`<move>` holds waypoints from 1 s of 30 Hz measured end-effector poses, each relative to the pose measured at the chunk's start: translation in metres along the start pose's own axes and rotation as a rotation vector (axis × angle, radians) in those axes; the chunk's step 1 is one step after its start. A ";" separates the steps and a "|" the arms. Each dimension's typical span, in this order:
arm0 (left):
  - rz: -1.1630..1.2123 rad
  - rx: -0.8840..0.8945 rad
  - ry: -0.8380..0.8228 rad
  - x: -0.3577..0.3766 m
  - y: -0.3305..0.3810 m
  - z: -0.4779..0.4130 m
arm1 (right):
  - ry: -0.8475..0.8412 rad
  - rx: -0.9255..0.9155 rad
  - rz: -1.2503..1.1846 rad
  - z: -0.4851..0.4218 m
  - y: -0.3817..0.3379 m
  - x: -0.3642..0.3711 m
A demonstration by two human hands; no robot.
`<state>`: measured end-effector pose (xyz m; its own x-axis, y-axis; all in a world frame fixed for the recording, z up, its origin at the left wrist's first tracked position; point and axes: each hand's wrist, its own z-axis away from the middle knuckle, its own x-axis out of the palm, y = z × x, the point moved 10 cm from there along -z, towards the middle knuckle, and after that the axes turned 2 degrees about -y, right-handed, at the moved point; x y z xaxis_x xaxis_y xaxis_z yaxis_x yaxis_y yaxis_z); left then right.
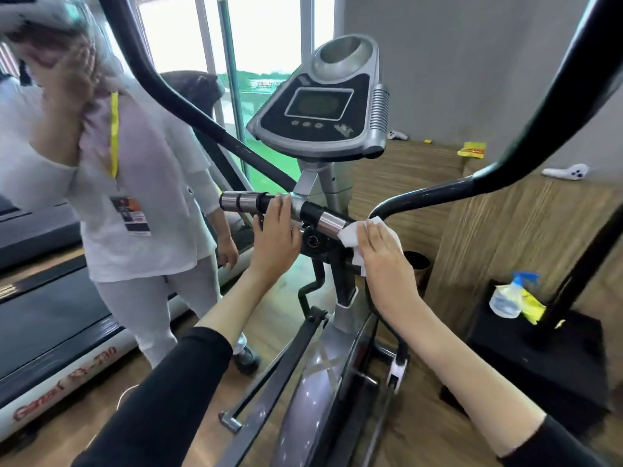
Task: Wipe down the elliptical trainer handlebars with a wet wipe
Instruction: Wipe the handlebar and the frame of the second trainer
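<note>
currently, the right hand (381, 246) presses the wet wipe (347, 235) against the right end of the fixed handlebar (328, 221). its fingers lie nearly straight over the cloth, not clenched; the thumb is hidden. the wipe touches the chrome sensor section and hangs below the palm. the left hand (274, 230) rests with extended fingers on the bar's centre, grasping nothing. the console (320, 106) stands above the bar. the left swing arm (188, 109) and right swing arm (556, 123) curve up on either side. a second person (141, 183) in white stands at left beside a treadmill (50, 332). a spray bottle (505, 298) sits on a black stand (539, 365) at right.
</note>
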<state>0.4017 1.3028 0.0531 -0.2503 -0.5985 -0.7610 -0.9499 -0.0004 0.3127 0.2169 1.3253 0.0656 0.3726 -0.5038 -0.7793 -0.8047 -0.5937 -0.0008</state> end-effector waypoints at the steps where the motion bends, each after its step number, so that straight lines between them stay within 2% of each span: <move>1: -0.001 0.012 0.007 0.000 0.000 0.000 | 0.014 0.008 0.009 -0.002 -0.002 -0.001; 4: -0.018 0.025 0.006 0.003 -0.002 0.000 | -0.015 0.026 0.032 -0.009 -0.006 0.010; 11: -0.089 0.089 0.024 0.008 -0.003 0.001 | 0.088 0.058 0.089 -0.024 -0.019 0.018; 18: -0.089 0.173 0.000 0.007 -0.002 -0.001 | 0.088 0.091 0.189 -0.043 -0.040 0.028; 24: -0.095 0.224 -0.034 0.009 -0.004 -0.002 | -0.072 0.059 0.276 -0.059 -0.065 0.044; 30: -0.099 0.259 -0.028 0.010 -0.004 -0.002 | 0.020 -0.024 0.321 -0.035 -0.050 0.040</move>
<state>0.4038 1.2949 0.0450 -0.1558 -0.5835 -0.7970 -0.9853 0.1493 0.0832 0.2889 1.3127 0.0565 0.1106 -0.6799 -0.7249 -0.8715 -0.4170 0.2581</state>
